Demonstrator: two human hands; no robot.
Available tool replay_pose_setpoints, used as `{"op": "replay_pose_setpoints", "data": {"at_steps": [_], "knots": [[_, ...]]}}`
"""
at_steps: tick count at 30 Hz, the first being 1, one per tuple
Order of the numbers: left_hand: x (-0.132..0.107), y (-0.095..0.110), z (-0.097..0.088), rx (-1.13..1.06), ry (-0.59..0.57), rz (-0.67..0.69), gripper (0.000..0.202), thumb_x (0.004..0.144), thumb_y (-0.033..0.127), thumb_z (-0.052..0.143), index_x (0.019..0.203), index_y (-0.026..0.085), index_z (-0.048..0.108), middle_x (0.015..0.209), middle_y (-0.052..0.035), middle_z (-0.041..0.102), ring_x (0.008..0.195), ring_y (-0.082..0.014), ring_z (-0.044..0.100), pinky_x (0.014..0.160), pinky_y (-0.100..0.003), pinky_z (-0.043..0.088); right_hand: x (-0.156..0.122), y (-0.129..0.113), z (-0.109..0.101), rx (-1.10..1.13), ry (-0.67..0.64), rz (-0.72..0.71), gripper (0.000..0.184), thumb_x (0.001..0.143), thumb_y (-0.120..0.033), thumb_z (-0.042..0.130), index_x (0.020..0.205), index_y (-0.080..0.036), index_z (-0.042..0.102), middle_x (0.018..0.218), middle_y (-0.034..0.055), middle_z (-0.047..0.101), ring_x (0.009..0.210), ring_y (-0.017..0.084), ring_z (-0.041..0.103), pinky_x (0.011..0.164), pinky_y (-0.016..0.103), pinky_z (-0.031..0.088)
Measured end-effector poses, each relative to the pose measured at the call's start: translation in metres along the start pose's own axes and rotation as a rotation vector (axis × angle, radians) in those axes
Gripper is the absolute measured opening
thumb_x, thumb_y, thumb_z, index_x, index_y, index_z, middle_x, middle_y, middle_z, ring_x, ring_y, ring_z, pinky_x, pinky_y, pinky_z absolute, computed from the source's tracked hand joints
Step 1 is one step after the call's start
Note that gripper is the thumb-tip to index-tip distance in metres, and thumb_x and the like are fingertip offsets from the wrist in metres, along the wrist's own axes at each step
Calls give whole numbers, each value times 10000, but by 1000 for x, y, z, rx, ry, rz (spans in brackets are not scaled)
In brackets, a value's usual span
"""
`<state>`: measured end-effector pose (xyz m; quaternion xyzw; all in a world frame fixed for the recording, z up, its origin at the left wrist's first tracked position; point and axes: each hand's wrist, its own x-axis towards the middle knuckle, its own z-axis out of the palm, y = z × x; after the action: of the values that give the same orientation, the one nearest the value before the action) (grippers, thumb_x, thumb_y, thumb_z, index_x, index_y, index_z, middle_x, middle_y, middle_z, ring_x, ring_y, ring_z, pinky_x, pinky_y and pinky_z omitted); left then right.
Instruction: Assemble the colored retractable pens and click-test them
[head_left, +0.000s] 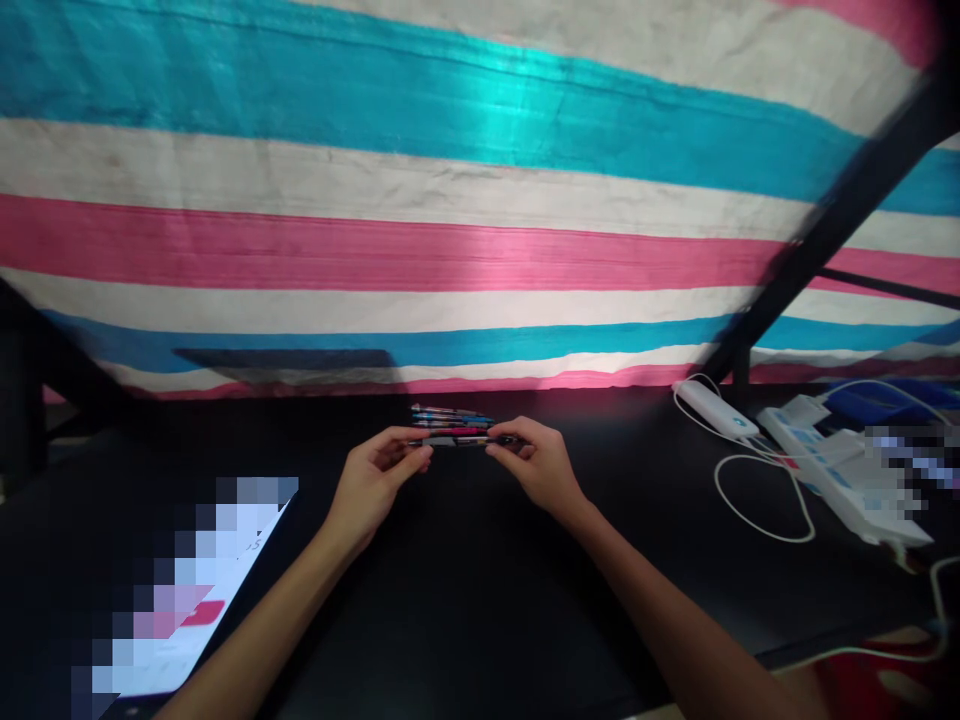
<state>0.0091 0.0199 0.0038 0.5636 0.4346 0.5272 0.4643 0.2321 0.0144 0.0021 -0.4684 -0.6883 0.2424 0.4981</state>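
Note:
Both my hands meet over the middle of a black table (pixel 480 600). A dark pen (pixel 459 440) lies level between them: my left hand (pixel 379 475) pinches its left end, my right hand (pixel 534 462) pinches its right end. Just behind the held pen, several more pens (pixel 450 415) with blue and pink parts lie in a small pile on the table.
A striped pink, blue and white cloth (pixel 450 220) hangs behind the table. At the right lie a white power strip (pixel 840 470), a white charger (pixel 712 408) and looping white cable (pixel 757 510). A white sheet (pixel 217 580) lies at the front left. A black frame bar (pixel 832 225) slants up at right.

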Motion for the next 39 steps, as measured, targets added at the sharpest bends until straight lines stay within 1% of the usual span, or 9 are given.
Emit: {"op": "replay_pose_setpoints", "data": {"at_steps": [4, 7, 9, 14, 20, 25, 29, 36, 39], "knots": [[3, 0, -6, 11, 23, 2, 303, 703, 326, 740, 953, 166, 679, 741, -21, 687, 703, -156, 642, 718, -296, 516, 1, 4, 1, 168, 45, 125, 351, 726, -269, 695, 1070, -218, 649, 834, 27, 627, 636, 130, 566, 484, 214, 457], [4, -2, -9, -13, 11, -9, 312, 721, 317, 731, 989, 165, 682, 812, -45, 713, 766, -168, 658, 750, -296, 520, 4, 6, 0, 295, 58, 189, 361, 691, -266, 712, 1041, -209, 643, 858, 26, 614, 598, 113, 549, 444, 207, 463], [5, -3, -10, -18, -5, -14, 309, 729, 308, 727, 998, 162, 684, 838, -55, 721, 792, -169, 659, 757, -289, 518, 5, 7, -1, 322, 50, 208, 332, 683, -267, 716, 1001, -198, 649, 824, 22, 615, 582, 109, 547, 436, 206, 468], [6, -4, -10, 3, -9, -16, 308, 729, 317, 725, 994, 165, 685, 856, -52, 722, 802, -165, 655, 770, -287, 512, 7, 9, -3, 342, 21, 227, 268, 692, -269, 715, 935, -169, 657, 611, -15, 581, 553, 124, 563, 437, 211, 470], [5, -5, -8, 121, -16, 28, 310, 723, 321, 723, 986, 161, 689, 882, -60, 713, 811, -186, 658, 772, -316, 507, 7, 11, -4, 432, 11, 246, 357, 673, -282, 745, 997, -176, 639, 724, 5, 628, 573, 117, 587, 432, 202, 460], [4, -10, -9, 193, -38, 84, 290, 745, 313, 705, 1000, 176, 685, 972, -64, 699, 888, -205, 654, 839, -351, 496, 7, 10, -3, 464, -42, 296, 274, 693, -338, 728, 875, -144, 667, 648, 10, 623, 527, 106, 564, 424, 201, 441], [4, -10, -9, 190, -24, 91, 298, 730, 323, 715, 989, 179, 686, 991, -64, 694, 920, -222, 649, 862, -376, 496, 7, 9, -2, 493, -55, 302, 270, 712, -358, 714, 863, -137, 674, 666, 21, 639, 525, 100, 561, 428, 199, 430], [5, -8, -9, 214, -8, 74, 293, 737, 335, 706, 986, 182, 688, 952, -57, 695, 875, -213, 655, 812, -359, 511, 6, 9, -4, 494, -69, 302, 302, 668, -323, 756, 897, -145, 676, 585, -9, 609, 485, 91, 529, 438, 211, 436], [4, -8, -11, 290, -15, 122, 269, 775, 338, 672, 997, 187, 674, 946, -55, 689, 830, -198, 652, 766, -342, 517, 6, 9, -3, 486, -76, 303, 314, 650, -310, 763, 899, -143, 672, 600, -8, 609, 500, 95, 533, 448, 215, 441]]}}
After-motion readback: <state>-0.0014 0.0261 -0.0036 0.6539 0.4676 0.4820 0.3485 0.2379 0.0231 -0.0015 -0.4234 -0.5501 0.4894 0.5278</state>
